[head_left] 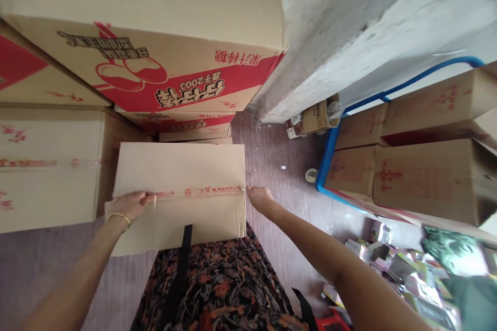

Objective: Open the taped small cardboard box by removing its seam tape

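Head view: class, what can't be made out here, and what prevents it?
Head view:
Cardboard box: inside hidden by its taped top.
Whether the right hand pinches the printed tape: too small to tell.
Large printed carton: cut off by the top edge.
Jumbled packages: too blurred to name.

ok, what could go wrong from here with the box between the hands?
1. The black strap overlaps the near edge of the taped box; it could snag if the box shifts.
2. The left hand is by the tape, the right hand at the right edge; pulling the tape might tear the box.
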`<state>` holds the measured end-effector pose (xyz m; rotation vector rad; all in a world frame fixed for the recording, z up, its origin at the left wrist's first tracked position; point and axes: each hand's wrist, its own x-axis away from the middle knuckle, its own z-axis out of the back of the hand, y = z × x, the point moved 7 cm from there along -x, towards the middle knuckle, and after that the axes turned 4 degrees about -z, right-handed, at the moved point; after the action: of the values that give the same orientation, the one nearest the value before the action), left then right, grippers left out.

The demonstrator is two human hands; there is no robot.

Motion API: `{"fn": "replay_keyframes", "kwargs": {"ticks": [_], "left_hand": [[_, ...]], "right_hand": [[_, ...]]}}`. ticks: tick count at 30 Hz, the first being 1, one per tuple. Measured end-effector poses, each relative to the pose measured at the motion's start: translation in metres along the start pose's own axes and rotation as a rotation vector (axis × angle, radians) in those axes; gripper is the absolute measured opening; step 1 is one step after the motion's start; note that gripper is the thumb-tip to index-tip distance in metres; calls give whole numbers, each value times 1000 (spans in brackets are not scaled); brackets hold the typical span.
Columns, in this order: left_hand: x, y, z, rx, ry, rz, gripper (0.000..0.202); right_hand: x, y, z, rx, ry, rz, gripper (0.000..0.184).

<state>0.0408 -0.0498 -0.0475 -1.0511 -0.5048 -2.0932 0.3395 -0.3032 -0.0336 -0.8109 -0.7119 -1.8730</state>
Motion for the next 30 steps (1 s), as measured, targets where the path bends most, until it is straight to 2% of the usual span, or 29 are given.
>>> {"fn": "replay_keyframes", "kwargs": {"ticks": [5, 9, 11, 13, 18, 20, 22, 26, 30], "left_hand": [[-5, -4, -2, 5, -16, 13, 47], [-4, -1, 3, -19, -36, 22, 47], [-3, 1, 4, -22, -56, 36, 51], [-4, 1, 4, -25, -80, 52, 54], [-11, -3, -2, -48, -87, 42, 54], [-14, -4, -4, -42, -79, 39, 56], [-15, -3, -3, -50, -76, 43, 57], [-11, 1, 2, -61, -79, 45, 58], [-7, 3, 5, -44, -72, 54, 57]], "right_hand": [[8, 32, -10, -60, -23, -84, 35], [18, 76, -27, -168, -80, -298, 31], [19, 82, -32, -243, -72, -379, 35], [13, 66, -33, -321, -31, -380, 39], [4, -11, -34, -478, 133, -302, 45], [7, -25, -37, -577, 204, -332, 46], [8, -25, -42, -708, 235, -399, 45], [-2, -6, -52, -847, 178, -544, 49], [-17, 5, -55, -881, 144, -525, 49]]}}
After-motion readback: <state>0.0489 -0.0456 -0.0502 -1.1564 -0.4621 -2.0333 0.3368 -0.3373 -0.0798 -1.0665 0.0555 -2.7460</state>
